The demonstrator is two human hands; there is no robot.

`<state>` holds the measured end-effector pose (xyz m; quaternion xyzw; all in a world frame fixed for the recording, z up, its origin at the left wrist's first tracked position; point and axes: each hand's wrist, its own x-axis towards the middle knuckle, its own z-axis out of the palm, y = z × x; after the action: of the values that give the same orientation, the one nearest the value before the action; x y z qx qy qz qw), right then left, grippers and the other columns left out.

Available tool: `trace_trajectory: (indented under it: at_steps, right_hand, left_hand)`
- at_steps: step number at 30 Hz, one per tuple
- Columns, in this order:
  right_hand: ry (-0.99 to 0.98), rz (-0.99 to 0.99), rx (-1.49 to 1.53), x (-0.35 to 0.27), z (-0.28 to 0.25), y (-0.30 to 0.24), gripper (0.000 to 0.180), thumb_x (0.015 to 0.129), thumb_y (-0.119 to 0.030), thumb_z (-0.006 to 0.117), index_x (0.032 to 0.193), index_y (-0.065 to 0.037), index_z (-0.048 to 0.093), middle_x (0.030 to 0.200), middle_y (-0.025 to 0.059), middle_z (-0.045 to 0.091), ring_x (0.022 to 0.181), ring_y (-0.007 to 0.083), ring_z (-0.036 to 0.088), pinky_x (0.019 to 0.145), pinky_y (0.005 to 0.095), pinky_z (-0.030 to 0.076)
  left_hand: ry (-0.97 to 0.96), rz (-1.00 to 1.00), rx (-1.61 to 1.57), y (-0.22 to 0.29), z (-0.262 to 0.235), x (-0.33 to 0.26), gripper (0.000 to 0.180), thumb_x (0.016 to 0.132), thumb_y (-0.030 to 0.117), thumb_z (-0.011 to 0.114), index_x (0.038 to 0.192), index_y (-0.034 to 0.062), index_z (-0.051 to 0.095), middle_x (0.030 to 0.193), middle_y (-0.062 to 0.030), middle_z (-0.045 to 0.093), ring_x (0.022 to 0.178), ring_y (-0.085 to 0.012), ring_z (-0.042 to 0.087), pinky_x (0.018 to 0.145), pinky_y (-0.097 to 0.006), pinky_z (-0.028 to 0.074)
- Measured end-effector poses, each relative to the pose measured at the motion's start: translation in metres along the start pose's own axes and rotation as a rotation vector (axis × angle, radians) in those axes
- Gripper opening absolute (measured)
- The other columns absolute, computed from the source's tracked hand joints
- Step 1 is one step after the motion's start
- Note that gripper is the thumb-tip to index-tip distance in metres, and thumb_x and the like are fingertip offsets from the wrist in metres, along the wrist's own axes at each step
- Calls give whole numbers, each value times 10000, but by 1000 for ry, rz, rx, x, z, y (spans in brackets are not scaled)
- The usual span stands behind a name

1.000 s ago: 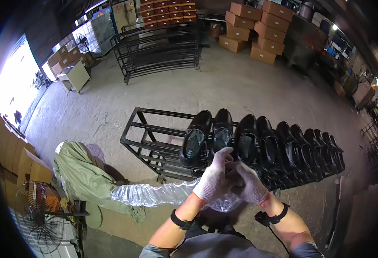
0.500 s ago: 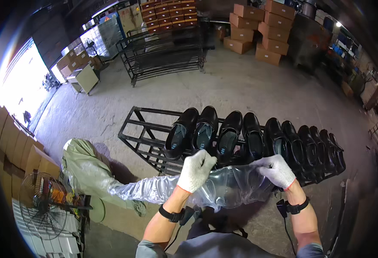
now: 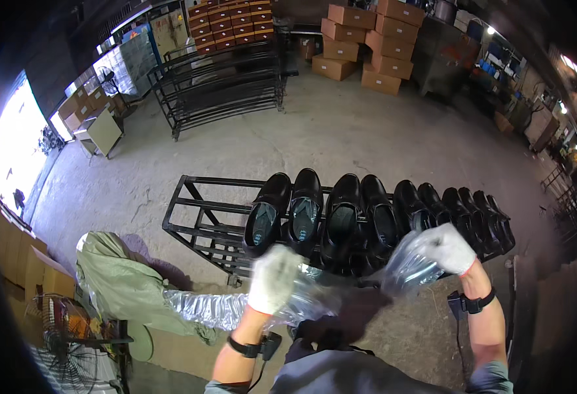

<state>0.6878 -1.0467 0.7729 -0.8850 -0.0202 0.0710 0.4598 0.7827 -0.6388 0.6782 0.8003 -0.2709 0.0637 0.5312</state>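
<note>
My left hand (image 3: 274, 279), in a white knitted glove and smeared by motion, is closed on a long strip of clear plastic film (image 3: 206, 308). The strip runs left into a pale green sack (image 3: 121, 276). My right hand (image 3: 446, 248), gloved alike, grips a crumpled clear plastic piece (image 3: 406, 262) that hangs toward the left. A gap shows between this piece and the strip. Just beyond my hands, black leather shoes (image 3: 342, 217) stand in a row on a black metal rack (image 3: 203, 210). Clear plastic shows inside the shoes at the row's left end.
A wire fan (image 3: 72, 358) and cardboard boxes (image 3: 19, 259) stand at the near left. Farther off are another black rack (image 3: 219, 92), stacked brown cartons (image 3: 387, 52) and a small pale table (image 3: 99, 133). Concrete floor (image 3: 341, 131) lies beyond the shoes.
My hands have moved apart, the right one rightward and slightly up. The plastic stretched between them has parted, leaving a piece in my right hand. The view has shifted somewhat.
</note>
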Motion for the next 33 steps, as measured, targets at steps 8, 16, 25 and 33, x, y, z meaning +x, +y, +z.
trace_trajectory:
  at_steps: [8, 16, 25, 33]
  right_hand:
    - [386, -458, -120, 122, 103, -21, 177, 876, -136, 755, 988, -95, 885, 894, 100, 748, 866, 274, 718, 779, 383, 579]
    - [487, -250, -735, 175, 152, 13, 418, 789, -118, 818, 1181, -171, 682, 1179, 165, 626, 1173, 415, 608, 938, 557, 531]
    - [401, -277, -502, 123, 122, -4, 686, 808, -87, 806, 1470, -141, 634, 1448, 207, 601, 1367, 440, 560, 1151, 544, 480]
    - [465, -424, -203, -21, 61, 39, 177, 855, -32, 803, 1024, -81, 797, 930, 123, 742, 844, 324, 751, 729, 423, 613]
  left_hand:
    - [-417, -91, 333, -37, 90, 31, 315, 1055, 304, 675, 1296, 110, 618, 895, -227, 780, 842, -470, 768, 713, -591, 599]
    - [-372, -189, 338, -47, 117, 28, 234, 1091, 326, 633, 1178, 112, 594, 869, -245, 760, 863, -502, 752, 733, -622, 571]
    - [-223, -174, -50, -33, 108, 16, 377, 1031, 152, 774, 1330, 84, 556, 832, -188, 739, 792, -376, 786, 691, -480, 601]
    - [-569, -105, 75, 45, 138, -19, 305, 1013, 189, 769, 1266, 71, 646, 1069, -151, 740, 970, -392, 765, 855, -455, 610]
